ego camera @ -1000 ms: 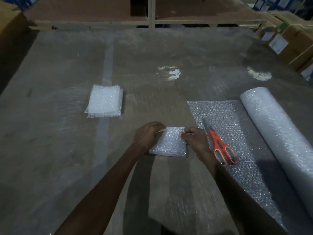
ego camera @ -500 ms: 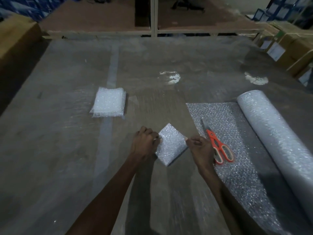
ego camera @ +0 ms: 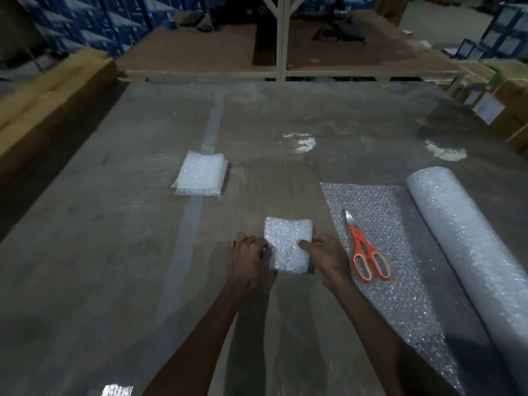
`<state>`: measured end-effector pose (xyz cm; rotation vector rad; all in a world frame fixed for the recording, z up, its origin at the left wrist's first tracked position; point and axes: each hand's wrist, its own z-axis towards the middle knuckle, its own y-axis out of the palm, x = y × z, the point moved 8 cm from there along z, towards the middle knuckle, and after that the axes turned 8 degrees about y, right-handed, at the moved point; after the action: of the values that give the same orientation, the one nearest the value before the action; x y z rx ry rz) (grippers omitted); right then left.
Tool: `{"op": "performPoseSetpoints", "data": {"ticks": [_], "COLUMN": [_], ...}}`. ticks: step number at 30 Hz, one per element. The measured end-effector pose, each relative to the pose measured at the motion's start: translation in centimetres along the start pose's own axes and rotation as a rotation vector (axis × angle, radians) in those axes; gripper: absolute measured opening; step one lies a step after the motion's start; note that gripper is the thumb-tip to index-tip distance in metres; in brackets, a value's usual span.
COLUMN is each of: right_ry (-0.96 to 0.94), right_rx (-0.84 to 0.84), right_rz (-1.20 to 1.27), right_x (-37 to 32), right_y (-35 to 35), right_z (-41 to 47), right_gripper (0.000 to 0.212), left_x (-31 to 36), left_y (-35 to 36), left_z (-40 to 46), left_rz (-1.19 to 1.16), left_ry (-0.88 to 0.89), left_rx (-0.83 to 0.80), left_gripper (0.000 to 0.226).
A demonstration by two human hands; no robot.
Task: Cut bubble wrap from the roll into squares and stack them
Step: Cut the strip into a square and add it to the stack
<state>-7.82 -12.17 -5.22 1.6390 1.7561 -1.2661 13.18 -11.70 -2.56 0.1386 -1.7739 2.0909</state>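
Dim storeroom: cardboard box [ego camera: 54,90] at far left, blue cartons [ego camera: 85,27] behind, more boxes [ego camera: 503,95] far right. Wide grey tabletop [ego camera: 114,267] under a shiny film, pale stripe [ego camera: 197,204] running away from the viewer. Stack of cut squares [ego camera: 201,174] left of centre, white and bubbly. Nearer, 1 square [ego camera: 287,244], flat on the tabletop. Left hand [ego camera: 248,261] grasping its left edge, fingers curled. Right hand [ego camera: 325,258] pinching its right edge, thumb on top. Orange scissors [ego camera: 367,258] lying on the unrolled sheet [ego camera: 383,224]. Roll [ego camera: 468,244] at right.
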Motion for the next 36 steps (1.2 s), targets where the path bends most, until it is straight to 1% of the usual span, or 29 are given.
{"op": "performPoseSetpoints", "data": {"ticks": [1, 3, 5, 6, 7, 9, 10, 11, 12, 15, 16, 18, 21, 25, 27, 29, 30, 32, 33, 35, 36], "right_ry": [0.011, 0.025, 0.003, -0.012, -0.032, -0.092, -0.125, -0.149, -0.162, -0.157, -0.157, -0.143, -0.158, -0.152, -0.148, -0.138, -0.143, -0.133, -0.119, -0.094, -0.084], "right_rx": [-0.057, -0.142, -0.215, -0.25, -0.28, -0.335, -0.362, -0.386, -0.407, -0.435, -0.439, -0.433, -0.399, -0.361, -0.355, -0.343, -0.342, -0.337, -0.321, -0.292, -0.283], "right_rz": [0.04, 0.103, 0.162, 0.185, 0.202, 0.229, 0.239, 0.253, 0.269, 0.316, 0.335, 0.37, 0.376, 0.376, 0.378, 0.392, 0.409, 0.406, 0.413, 0.449, 0.463], "right_x": [0.0, -0.5, -1.4, -2.0, -2.7, -4.3, -5.2, -6.0, -6.7, -7.9, -8.3, -9.1, -10.5, -12.5, -13.7, -14.8, -15.5, -16.6, -17.1, -18.0, -18.4], "right_y": [0.4, 0.8, 0.9, 0.8, 0.8, 0.5, 0.5, 0.4, 0.4, 0.6, 0.7, 1.0, 1.7, 4.1, 5.8, 7.6, 8.5, 10.1, 10.8, 11.9, 12.4], "right_z": [0.4, 0.3, -0.5, -0.9, -1.4, -2.6, -3.2, -3.6, -3.9, -4.2, -4.1, -3.9, -3.7, -3.0, -2.8, -2.5, -2.4, -2.1, -1.9, -1.4, -1.2], "right_gripper": [0.032, 0.026, 0.015, 0.007, 0.003, 0.005, 0.005, 0.005, 0.005, 0.013, 0.016, 0.015, 0.006, 0.005, 0.005, 0.007, 0.007, 0.005, 0.008, 0.012, 0.015], "left_x": [0.0, -0.4, -1.0, -1.3, -1.7, -1.9, -1.8, -1.4, -0.6, 1.7, 1.9, 1.3, -0.9, -4.7, -6.1, -6.9, -7.0, -7.0, -7.4, -8.6, -9.6], "left_y": [-0.3, -0.8, -1.3, -1.5, -1.4, -1.5, -1.4, -1.2, -1.4, -2.0, -2.2, -2.2, -2.3, -3.4, -3.7, -3.5, -3.4, -3.8, -4.0, -4.2, -4.2], "left_z": [-0.2, -0.6, -1.0, -1.2, -1.4, -1.7, -1.8, -1.9, -1.9, -1.5, -1.5, -1.2, 0.0, 2.1, 3.2, 4.0, 4.4, 5.0, 5.4, 6.4, 7.1], "left_rz": [-0.01, -0.019, -0.051, -0.144, -0.306, -0.733, -0.92, -1.079, -1.209, -1.506, -1.557, -1.606, -1.596, -1.589, -1.621, -1.705, -1.78, -1.915, -1.955, -1.989, -1.976], "left_ry": [-0.018, -0.08, -0.155, -0.205, -0.26, -0.391, -0.466, -0.519, -0.528, -0.446, -0.438, -0.438, -0.453, -0.453, -0.431, -0.414, -0.417, -0.425, -0.432, -0.431, -0.433], "left_rx": [0.012, 0.036, 0.093, 0.123, 0.157, 0.225, 0.223, 0.186, 0.105, -0.111, -0.15, -0.177, -0.134, -0.107, -0.14, -0.226, -0.268, -0.321, -0.327, -0.308, -0.274], "left_gripper": [0.017, 0.016, 0.024, 0.032, 0.043, 0.074, 0.087, 0.096, 0.094, 0.047, 0.043, 0.044, 0.045, 0.04, 0.048, 0.059, 0.056, 0.039, 0.034, 0.032, 0.035]}}
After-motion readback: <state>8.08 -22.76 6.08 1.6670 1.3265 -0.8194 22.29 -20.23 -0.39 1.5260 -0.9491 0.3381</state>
